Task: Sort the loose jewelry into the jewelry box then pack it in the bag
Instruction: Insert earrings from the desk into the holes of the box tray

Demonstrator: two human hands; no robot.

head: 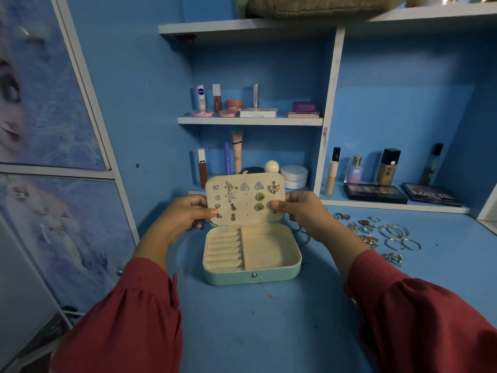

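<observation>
The jewelry box (251, 254) sits mid-desk, open, with both hands pinching its earring panel (245, 198): left hand (183, 215) on one edge, right hand (304, 211) on the other. I'd keep that panel upright and steady, then fetch the loose jewelry (376, 232) lying near the desk's right edge.

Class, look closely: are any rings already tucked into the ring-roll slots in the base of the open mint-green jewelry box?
No: the cream ring-roll slots of the mint-green jewelry box hold nothing, while the loose silver rings and bangles lie on the blue table.

A blue painted tabletop (242, 319) carries an open mint-green jewelry box (251, 275) with cream lining at centre, and loose silver and gold rings and bangles (382, 234) at three o'clock.
</observation>
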